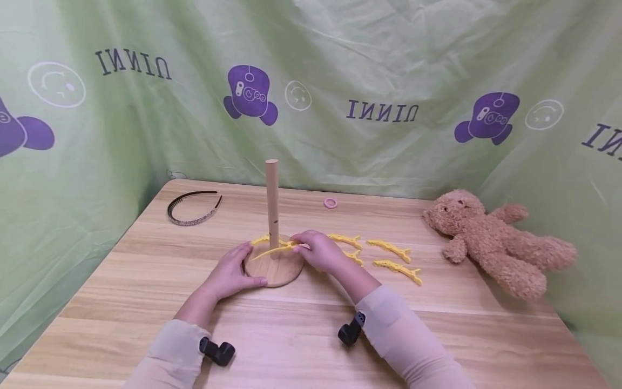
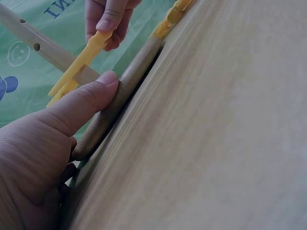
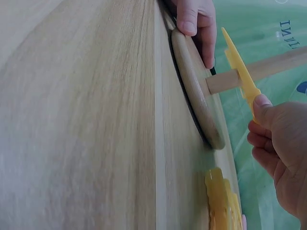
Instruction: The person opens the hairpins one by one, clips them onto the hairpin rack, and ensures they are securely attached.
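A wooden stand with an upright post (image 1: 272, 200) and a round base (image 1: 272, 274) is in the middle of the table. My left hand (image 1: 229, 276) grips the base at its left rim, thumb on the near edge and fingers round the far side. Just above the base, my right hand (image 1: 320, 251) pinches a yellow hair clip (image 3: 244, 79) by its tail end. The clip's two prongs are spread, one in front of the post and the other behind it; whether they touch the post I cannot tell.
Several yellow hair clips (image 1: 389, 249) lie on the table right of the stand. A dark headband (image 1: 191, 222) is at the back left, and a small pink ring (image 1: 330, 203) at the back. On the right lies a brown teddy bear (image 1: 491, 243). Green printed cloth (image 1: 311, 146) surrounds the table.
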`<move>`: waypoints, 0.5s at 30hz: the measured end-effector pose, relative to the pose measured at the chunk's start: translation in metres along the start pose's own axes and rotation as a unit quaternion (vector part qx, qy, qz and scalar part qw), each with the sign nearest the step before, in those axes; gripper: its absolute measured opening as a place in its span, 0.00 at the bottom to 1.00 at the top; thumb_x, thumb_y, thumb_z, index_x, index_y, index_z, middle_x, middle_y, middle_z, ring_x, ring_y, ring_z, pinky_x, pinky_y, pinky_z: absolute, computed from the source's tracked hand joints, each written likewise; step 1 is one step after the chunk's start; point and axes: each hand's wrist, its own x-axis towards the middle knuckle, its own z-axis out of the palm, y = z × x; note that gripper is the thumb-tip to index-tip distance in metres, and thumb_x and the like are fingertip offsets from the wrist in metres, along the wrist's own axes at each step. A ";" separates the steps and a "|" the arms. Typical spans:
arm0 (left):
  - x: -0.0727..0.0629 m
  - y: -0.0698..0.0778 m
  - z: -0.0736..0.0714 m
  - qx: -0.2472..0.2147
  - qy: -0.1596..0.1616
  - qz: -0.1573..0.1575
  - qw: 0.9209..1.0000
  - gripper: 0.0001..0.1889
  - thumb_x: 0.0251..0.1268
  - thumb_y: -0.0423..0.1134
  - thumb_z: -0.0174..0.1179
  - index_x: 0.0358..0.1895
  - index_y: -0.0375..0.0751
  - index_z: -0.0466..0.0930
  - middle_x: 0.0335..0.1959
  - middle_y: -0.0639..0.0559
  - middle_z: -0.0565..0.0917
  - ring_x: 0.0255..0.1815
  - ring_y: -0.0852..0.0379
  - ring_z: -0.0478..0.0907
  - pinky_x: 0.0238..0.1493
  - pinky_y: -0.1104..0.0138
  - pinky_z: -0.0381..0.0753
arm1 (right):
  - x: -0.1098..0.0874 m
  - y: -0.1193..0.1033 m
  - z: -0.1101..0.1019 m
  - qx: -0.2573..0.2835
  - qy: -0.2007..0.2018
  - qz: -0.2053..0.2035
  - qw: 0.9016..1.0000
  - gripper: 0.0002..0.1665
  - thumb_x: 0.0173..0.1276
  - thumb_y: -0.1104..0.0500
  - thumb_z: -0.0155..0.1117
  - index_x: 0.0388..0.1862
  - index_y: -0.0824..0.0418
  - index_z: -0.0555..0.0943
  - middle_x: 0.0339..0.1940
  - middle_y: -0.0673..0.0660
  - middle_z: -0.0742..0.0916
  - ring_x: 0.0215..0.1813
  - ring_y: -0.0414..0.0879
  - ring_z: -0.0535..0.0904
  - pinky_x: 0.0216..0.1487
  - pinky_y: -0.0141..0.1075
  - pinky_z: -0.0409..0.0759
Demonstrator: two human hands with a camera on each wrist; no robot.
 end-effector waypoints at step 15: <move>0.001 -0.002 0.001 -0.007 -0.004 -0.006 1.000 0.58 0.45 0.61 0.74 0.74 0.28 0.56 0.75 0.31 0.59 0.75 0.31 0.56 0.74 0.39 0.56 | -0.009 0.005 -0.004 0.020 -0.008 0.008 1.000 0.27 0.71 0.54 0.62 0.67 0.60 0.74 0.62 0.62 0.82 0.65 0.55 0.77 0.69 0.48 0.73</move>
